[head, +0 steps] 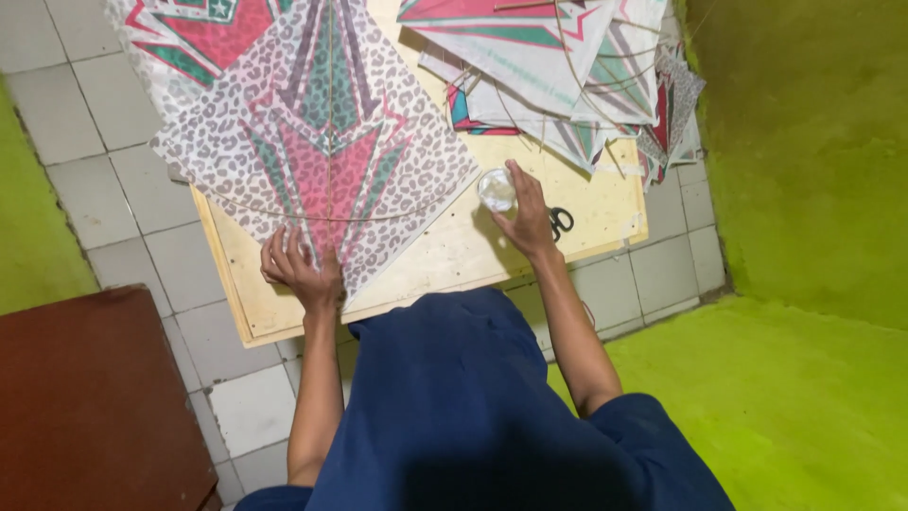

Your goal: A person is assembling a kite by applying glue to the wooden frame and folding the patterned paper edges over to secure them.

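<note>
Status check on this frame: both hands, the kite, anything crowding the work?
Left hand flat on the kite's lower corner. Right hand gripping small clear container on wooden board. Scissors beside right hand; kite stack behind.

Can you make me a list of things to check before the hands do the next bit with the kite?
1. Left hand pressing down the bottom corner of the diamond-shaped paper kite with grey leopard spots and a pink and green star: ok.
2. Kite lying flat on the pale wooden board: ok.
3. Right hand on the small round clear container: ok, fingers touch it.
4. Container open or lidded: cannot tell.
5. Black-handled scissors close by: ok, on the board beside the right hand, partly hidden.
6. Pile of finished kites clear of the one being worked on: ok, it sits apart at the top of the board.
</note>
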